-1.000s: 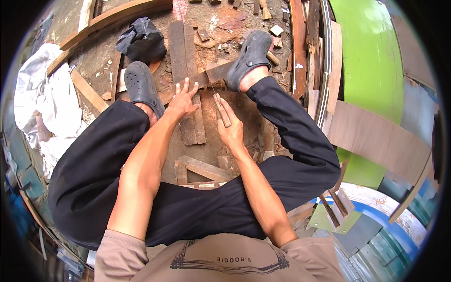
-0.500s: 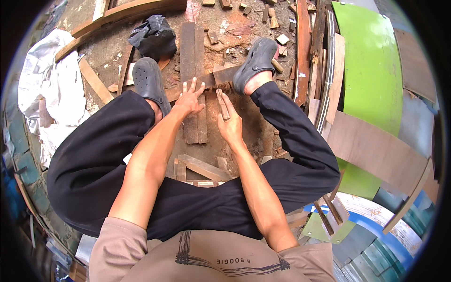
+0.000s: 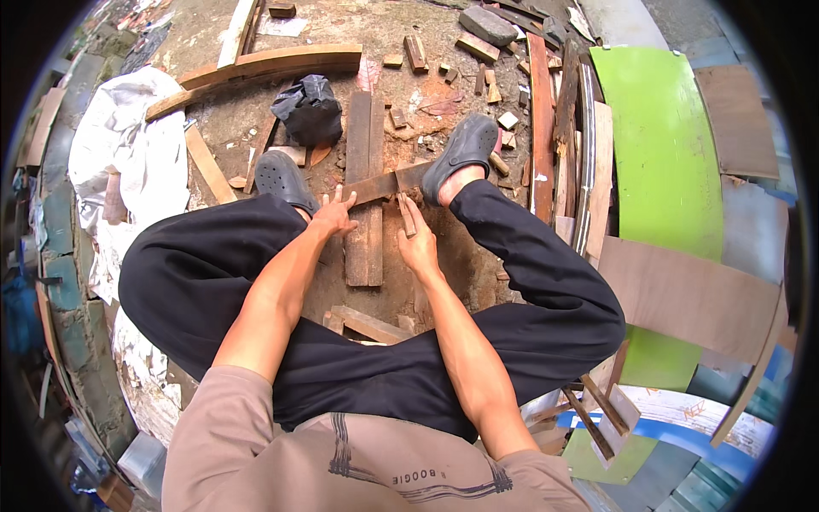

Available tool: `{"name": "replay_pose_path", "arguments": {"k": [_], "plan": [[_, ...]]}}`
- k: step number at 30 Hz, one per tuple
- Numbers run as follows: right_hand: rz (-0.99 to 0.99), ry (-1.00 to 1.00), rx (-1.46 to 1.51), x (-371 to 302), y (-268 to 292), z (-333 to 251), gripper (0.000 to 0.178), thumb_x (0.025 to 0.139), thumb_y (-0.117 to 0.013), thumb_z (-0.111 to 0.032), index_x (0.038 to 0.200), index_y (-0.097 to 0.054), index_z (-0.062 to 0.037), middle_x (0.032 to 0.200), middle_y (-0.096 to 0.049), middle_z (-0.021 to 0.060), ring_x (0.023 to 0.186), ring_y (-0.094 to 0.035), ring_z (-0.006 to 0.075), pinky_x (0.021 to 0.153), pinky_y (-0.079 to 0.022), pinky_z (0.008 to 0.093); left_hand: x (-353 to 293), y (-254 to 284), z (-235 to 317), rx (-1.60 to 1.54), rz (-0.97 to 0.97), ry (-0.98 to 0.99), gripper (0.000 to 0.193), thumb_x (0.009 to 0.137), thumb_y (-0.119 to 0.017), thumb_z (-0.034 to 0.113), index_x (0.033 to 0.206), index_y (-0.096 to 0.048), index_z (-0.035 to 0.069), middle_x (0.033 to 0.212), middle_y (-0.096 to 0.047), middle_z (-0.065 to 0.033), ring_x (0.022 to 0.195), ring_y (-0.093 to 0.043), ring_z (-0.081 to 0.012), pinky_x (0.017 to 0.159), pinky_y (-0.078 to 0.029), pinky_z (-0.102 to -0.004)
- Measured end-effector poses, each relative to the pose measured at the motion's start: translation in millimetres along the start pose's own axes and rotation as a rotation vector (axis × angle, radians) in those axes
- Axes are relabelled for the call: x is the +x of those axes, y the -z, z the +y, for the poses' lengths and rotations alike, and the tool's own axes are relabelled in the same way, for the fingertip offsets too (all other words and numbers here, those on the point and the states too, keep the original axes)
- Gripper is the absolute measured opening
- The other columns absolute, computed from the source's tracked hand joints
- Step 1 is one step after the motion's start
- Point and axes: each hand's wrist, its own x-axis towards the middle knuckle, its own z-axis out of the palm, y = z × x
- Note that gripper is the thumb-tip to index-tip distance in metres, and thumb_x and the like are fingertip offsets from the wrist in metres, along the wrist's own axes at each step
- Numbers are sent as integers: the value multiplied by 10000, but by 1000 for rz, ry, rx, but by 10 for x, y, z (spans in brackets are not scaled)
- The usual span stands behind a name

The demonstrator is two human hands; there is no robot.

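A brown wooden plank (image 3: 372,188) lies slantwise across two long boards (image 3: 365,247) on the ground. My left hand (image 3: 335,215) rests at the plank's left end, fingers spread. My right hand (image 3: 418,249) is closed around the wooden handle of a saw (image 3: 409,219), just on the near side of the plank. The saw's thin blade shows almost edge-on at the plank, so its teeth cannot be made out. My right grey clog (image 3: 465,154) is at the plank's right end. My left grey clog (image 3: 283,177) stands beyond my left hand.
A black plastic bag (image 3: 309,111) sits beyond the left clog. White sacking (image 3: 128,154) lies at the left. Wood offcuts (image 3: 415,53) and a grey stone block (image 3: 487,26) are scattered ahead. Long timber strips (image 3: 541,128) and a green sheet (image 3: 657,136) lie at the right.
The view has shifted, so the scene sits lower. My left hand has slid left along the plank. The saw handle in my right hand is slightly nearer the plank.
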Motion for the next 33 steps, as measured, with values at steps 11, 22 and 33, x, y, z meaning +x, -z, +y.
{"name": "replay_pose_path", "arguments": {"k": [11, 22, 33], "plan": [[8, 59, -76, 89, 61, 192, 746, 891, -625, -71, 1583, -386, -217, 1446, -584, 221, 1304, -578, 418, 1054, -479, 425, -180, 168, 206, -12, -41, -1, 912, 936, -667, 492, 1661, -153, 285, 1728, -26, -178, 1537, -225, -475, 1202, -355, -534], [-17, -140, 66, 54, 112, -3, 744, 911, -638, -89, 1584, -396, -295, 1229, -685, 272, 1107, -688, 429, 931, -534, 461, 279, -59, 40, 230, 350, 68, 558, 804, -722, 78, 1313, -497, 33, 1253, -632, -167, 1246, -562, -359, 943, -571, -453], [91, -76, 95, -31, 171, -11, 696, 916, -631, -104, 1568, -432, -241, 1251, -682, 272, 1120, -682, 426, 952, -524, 441, 150, -85, 194, 218, 373, 5, 676, 918, -588, 79, 1548, -350, 19, 1336, -576, -169, 1308, -502, -361, 1044, -498, -464]]}}
